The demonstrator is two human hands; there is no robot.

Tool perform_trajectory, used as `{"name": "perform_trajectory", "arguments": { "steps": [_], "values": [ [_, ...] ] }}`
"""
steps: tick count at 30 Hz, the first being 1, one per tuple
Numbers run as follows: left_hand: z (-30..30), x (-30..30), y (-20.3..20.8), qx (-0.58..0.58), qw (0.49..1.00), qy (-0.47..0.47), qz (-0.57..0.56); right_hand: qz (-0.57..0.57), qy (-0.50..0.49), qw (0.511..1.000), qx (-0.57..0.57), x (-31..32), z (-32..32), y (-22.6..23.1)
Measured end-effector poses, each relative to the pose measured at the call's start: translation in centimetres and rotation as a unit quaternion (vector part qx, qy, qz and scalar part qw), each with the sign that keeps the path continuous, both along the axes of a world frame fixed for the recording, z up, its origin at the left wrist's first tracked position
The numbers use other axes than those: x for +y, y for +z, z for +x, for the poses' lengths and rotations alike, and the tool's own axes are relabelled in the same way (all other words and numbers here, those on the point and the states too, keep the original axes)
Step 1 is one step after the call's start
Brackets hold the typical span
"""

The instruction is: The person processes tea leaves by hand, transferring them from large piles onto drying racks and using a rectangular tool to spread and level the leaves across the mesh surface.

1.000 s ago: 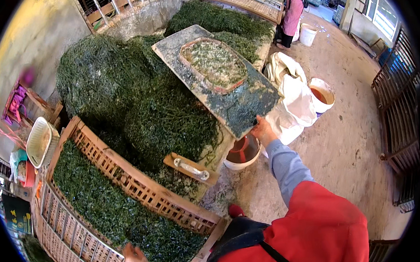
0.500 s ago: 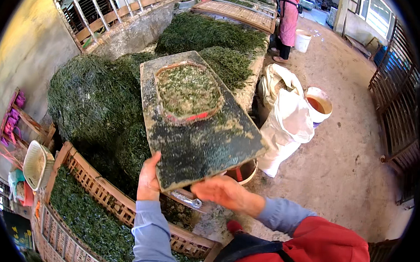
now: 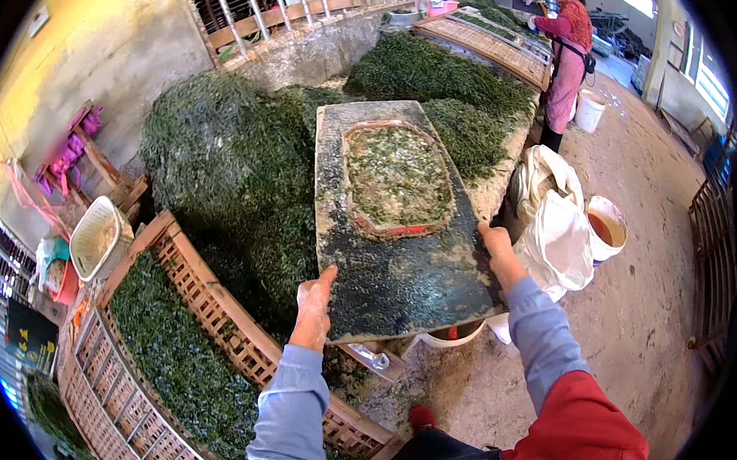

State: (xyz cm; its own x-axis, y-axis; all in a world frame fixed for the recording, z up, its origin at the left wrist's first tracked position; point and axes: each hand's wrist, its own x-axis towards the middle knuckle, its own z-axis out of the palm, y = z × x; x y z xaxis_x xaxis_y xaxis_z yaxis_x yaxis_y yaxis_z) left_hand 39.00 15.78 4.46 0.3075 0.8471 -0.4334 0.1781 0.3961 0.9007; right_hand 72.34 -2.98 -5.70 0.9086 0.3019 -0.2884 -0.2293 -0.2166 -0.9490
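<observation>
I hold a dark rectangular board (image 3: 404, 270) up in front of me, caked with green plant bits and bearing a reddish oval outline (image 3: 395, 179). My left hand (image 3: 313, 309) grips its near left edge. My right hand (image 3: 498, 255) grips its right edge. Behind and below the board lies a big heap of chopped green leaves (image 3: 232, 179). A slatted wooden crate (image 3: 223, 321) filled with the same greens stands at my lower left.
White sacks (image 3: 556, 228) and a white bucket with orange liquid (image 3: 606, 226) stand on the concrete floor to the right. Another person in a red apron (image 3: 566, 53) works at a far wooden tray (image 3: 492, 44). A white basket (image 3: 98, 236) sits at left.
The board has swung from flat and turned aside to upright in front of me. My left hand came up from the crate to take its left edge; my right hand shifted to the right edge.
</observation>
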Motion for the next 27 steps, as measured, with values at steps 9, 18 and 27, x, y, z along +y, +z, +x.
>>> {"name": "perform_trajectory", "arguments": {
  "steps": [9,18,27],
  "values": [
    [-16.7,-9.9,1.1,-0.107,0.987,-0.065,0.106,0.186,0.024,0.982,0.032,-10.1,-19.2,6.3],
    [-36.2,-17.4,1.6,-0.064,0.979,0.103,0.165,0.212,0.165,0.962,-0.044,-6.9,-34.7,8.5],
    [-44.2,-21.8,-1.6,-0.113,0.93,0.33,0.115,0.152,0.318,0.934,-0.058,0.5,-40.6,6.9]
  ]
}}
